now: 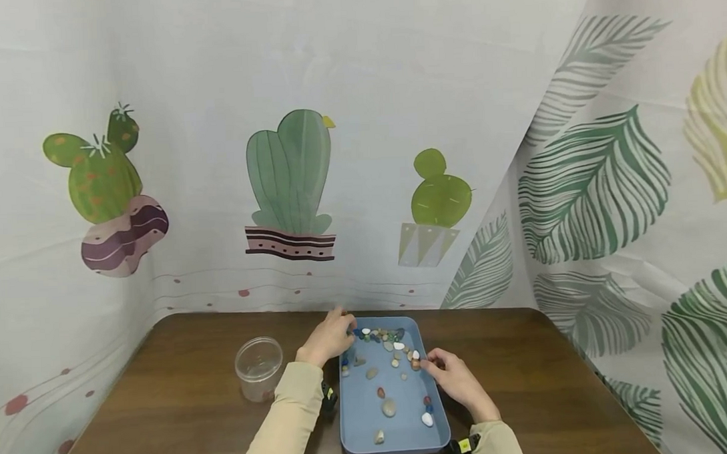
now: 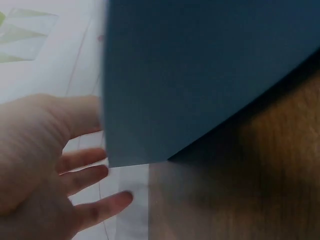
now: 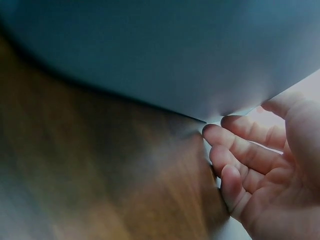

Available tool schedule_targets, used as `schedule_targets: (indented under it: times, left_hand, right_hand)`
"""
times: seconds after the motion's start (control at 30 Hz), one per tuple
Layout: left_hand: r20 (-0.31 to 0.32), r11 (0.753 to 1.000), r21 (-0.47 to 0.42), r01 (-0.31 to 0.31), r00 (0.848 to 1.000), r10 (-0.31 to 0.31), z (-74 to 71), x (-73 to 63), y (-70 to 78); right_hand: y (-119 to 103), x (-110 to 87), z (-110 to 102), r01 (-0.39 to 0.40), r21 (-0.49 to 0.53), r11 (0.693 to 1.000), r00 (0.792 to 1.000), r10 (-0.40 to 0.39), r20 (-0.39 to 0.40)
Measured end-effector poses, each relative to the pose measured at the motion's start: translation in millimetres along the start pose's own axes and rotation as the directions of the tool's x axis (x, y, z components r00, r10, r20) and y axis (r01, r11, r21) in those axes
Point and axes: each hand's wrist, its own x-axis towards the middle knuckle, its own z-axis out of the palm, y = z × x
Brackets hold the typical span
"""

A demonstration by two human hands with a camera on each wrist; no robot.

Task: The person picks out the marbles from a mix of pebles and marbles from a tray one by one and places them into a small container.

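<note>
A blue rectangular tray [image 1: 371, 435] holds several small stones of different colours. At the tray's far left corner, my left hand [image 1: 328, 336] reaches over the rim beside dark blue stones [image 1: 358, 333]. The left wrist view shows its lower fingers spread outside the tray wall [image 2: 200, 75]; the tips inside are hidden. My right hand [image 1: 459, 380] comes over the right rim, fingertips beside an orange-brown stone [image 1: 416, 365] below a white stone [image 1: 416, 355]. Whether either hand pinches a stone cannot be made out. In the right wrist view, the other fingers curl loosely outside the wall.
A clear round plastic tub [image 1: 259, 369] stands on the brown wooden table [image 1: 188, 380], left of the tray. Larger stones, such as a grey pebble [image 1: 388, 408] and a white stone [image 1: 427, 420], lie in the tray's near half. Printed curtains [image 1: 358, 73] hang behind the table.
</note>
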Motion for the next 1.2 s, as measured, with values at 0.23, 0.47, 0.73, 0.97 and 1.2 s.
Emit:
schedule_targets:
  times: [0.23, 0.47, 0.73, 0.97, 1.2]
  left_hand:
    - [-0.002, 0.998, 0.040, 0.038, 0.999, -0.038, 8.1, 4.6, -4.1]
    - [0.022, 0.996, 0.082, 0.044, 0.999, -0.046, 18.6, 5.5, -9.0]
    - [-0.001, 0.990, 0.120, 0.072, 0.997, -0.072, 18.3, 8.9, -8.1]
    - [0.005, 0.988, 0.135, 0.081, 0.997, -0.083, 16.8, 8.0, -6.9]
    - [-0.029, 0.996, 0.071, 0.046, 0.999, -0.044, 19.4, 6.5, -11.9]
  right_hand:
    - [-1.2, -1.1, -0.1, 0.006, -0.003, 1.000, 1.000, -0.006, -0.008]
    - [-2.8, -3.8, 0.2, -0.005, 0.006, 1.000, 1.000, 0.005, 0.003]
    - [-4.7, -2.3, -1.1, 0.016, 0.009, 1.000, 1.000, -0.016, -0.002]
    - [-4.1, -2.2, -0.4, 0.018, 0.004, 1.000, 1.000, -0.018, -0.010]
    - [-4.6, -2.3, -0.2, 0.003, 0.001, 1.000, 1.000, -0.003, -0.021]
